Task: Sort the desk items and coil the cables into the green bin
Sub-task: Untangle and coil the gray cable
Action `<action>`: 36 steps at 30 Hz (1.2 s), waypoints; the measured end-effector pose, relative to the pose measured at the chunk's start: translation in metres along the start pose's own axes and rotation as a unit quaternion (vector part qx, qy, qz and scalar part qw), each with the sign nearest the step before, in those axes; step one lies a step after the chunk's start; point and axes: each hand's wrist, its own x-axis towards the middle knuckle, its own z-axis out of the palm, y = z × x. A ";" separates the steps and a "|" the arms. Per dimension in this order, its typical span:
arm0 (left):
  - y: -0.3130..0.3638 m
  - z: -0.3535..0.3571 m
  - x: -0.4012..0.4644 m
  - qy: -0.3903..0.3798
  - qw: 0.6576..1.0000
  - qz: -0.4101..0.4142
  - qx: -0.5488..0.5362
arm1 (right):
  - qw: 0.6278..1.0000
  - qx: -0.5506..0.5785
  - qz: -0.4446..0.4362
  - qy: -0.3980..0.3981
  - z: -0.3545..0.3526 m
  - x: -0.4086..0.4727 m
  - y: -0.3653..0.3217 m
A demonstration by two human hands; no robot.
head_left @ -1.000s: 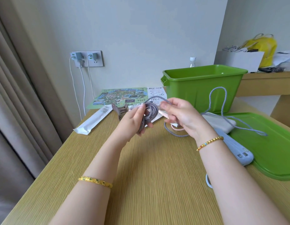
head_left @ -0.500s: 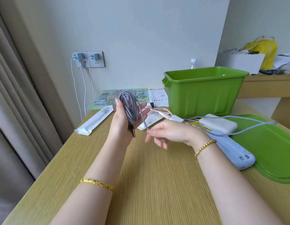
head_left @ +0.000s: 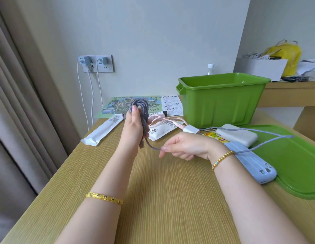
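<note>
Wooden table [head_left: 170, 199] fills the view, pale wall behind. Hard to read from here: the inside of the green bin [head_left: 222, 101] at two o'clock is mostly hidden by its front wall, and the lid [head_left: 297, 166] at three o'clock runs off the edge. Left hand [head_left: 133, 125] is up, fingers wrapped around a coiled grey cable [head_left: 140, 107], loops poking out above the thumb. Right hand [head_left: 183, 147], just to the three o'clock side and lower, pinches the loose run of that cable, which passes behind the wrist and trails over the lid. Beneath that trailing cable lie a blue power bank [head_left: 255, 166] and a white power bank [head_left: 239, 136]. Pink cable [head_left: 167, 120] and white packets [head_left: 103, 131] lie beyond the hands, a map [head_left: 118, 106] at twelve o'clock.
</note>
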 end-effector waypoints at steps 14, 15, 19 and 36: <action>0.000 0.005 -0.013 -0.229 0.944 0.079 0.223 | 0.927 0.247 -0.155 0.236 -0.018 -0.007 -0.005; 0.001 0.006 -0.016 -0.277 0.934 0.086 0.208 | 0.922 0.243 -0.155 0.259 -0.018 -0.006 -0.004; 0.002 0.007 -0.022 -0.413 0.884 0.088 0.200 | 0.907 0.234 -0.163 0.310 -0.017 -0.002 -0.005; 0.002 0.004 -0.011 -0.193 0.969 0.047 0.145 | 0.868 -0.027 -0.117 0.482 -0.025 -0.006 -0.004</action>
